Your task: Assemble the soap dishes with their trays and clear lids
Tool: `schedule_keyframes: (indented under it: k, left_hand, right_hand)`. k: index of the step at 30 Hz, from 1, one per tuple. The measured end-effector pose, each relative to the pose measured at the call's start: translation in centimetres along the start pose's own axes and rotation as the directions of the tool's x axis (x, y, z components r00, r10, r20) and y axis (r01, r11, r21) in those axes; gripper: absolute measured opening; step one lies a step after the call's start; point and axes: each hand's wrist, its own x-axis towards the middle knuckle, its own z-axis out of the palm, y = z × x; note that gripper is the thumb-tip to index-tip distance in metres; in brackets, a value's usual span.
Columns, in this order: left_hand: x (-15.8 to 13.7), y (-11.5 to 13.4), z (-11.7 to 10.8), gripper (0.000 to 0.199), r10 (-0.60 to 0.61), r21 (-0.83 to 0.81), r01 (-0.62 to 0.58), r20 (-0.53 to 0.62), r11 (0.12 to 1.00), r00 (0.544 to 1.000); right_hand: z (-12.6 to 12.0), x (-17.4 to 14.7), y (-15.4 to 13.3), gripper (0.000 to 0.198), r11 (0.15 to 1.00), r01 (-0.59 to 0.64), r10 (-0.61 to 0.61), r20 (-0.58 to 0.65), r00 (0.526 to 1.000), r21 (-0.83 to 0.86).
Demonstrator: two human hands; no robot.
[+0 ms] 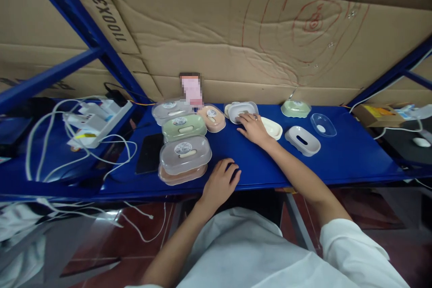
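My right hand [253, 128] reaches over a grey soap dish [241, 108] at the back middle of the table. Its fingers are over the dish, and the thumb is at the near rim. Behind this dish a pale piece [228, 110] partly shows. Close by the wrist lies a cream soap dish part [273, 128], partly hidden by the arm. My left hand [222, 182] rests near the table's front edge, fingers loosely bent and apart, holding nothing. Left of it, a grey lidded soap box [199, 157] sits on a peach one [182, 174].
Green [195, 121], peach [216, 119] and grey [162, 112] boxes stand behind. On the right are a slotted grey piece [308, 147], a clear lid [332, 129] and a green box [296, 108]. A black phone [148, 153], power strip [108, 121] and cables lie left.
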Motion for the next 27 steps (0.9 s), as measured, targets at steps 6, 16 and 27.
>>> schedule_keyframes:
  k: [6,16,27]
  left_hand:
    - [0.0,0.1,-0.1,0.025,-0.043,-0.001,0.043,0.003,0.999,0.999]
    - [0.2,0.1,-0.7,0.049,0.01,-0.004,-0.01,0.014,1.0,1.0]
    - [0.1,-0.1,0.2,0.022,0.017,0.05,-0.017,0.0,0.999,1.0]
  right_hand:
    - [-2.5,-1.2,0.7,0.029,0.934,-0.076,0.174,-0.26,0.95,0.349]
    - [-3.1,-14.2,-5.1,0.035,0.471,-0.197,0.412,-0.017,0.911,0.86]
    - [-3.5,-19.5,8.1,0.052,0.905,-0.426,0.413,-0.279,0.867,0.016]
